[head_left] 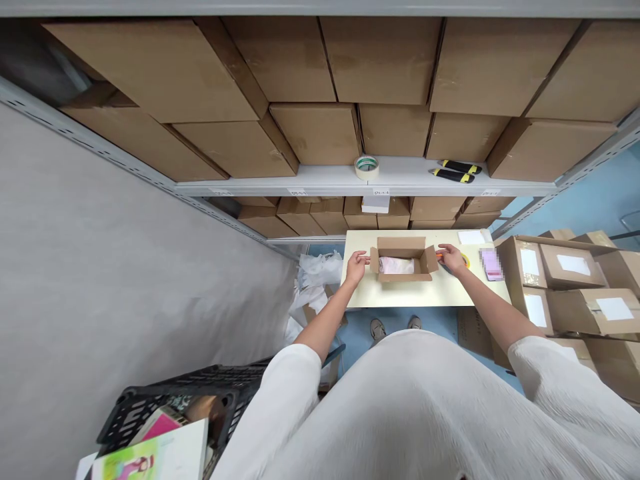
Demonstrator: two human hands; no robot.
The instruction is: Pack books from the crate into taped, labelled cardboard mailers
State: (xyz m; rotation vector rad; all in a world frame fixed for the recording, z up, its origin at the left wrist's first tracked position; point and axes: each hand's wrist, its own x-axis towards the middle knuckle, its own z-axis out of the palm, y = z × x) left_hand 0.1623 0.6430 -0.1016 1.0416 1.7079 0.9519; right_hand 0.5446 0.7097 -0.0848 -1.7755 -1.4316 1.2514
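Observation:
A small open cardboard box point(401, 278) stands on the pale yellow table with its flaps up. Inside lies a pink-and-white patterned packet point(397, 265). My left hand point(357, 267) is at the box's left end flap, fingers stretched towards it and apart; contact is hard to make out. Close to the right end flap, my right hand point(451, 259) reaches in with its fingers extended. Beside and partly beneath that hand is an orange and dark blue object point(440, 255), mostly hidden. A yellow tape roll point(467, 261) shows behind its wrist.
A phone point(492, 265) and white labels point(471, 237) lie on the table point(380, 295). The shelf point(330, 176) ahead holds cartons, a tape roll point(367, 167) and two utility knives point(456, 171). Cartons point(570, 267) stack at right; a black crate point(127, 407) stands lower left, near plastic wrapping point(320, 270).

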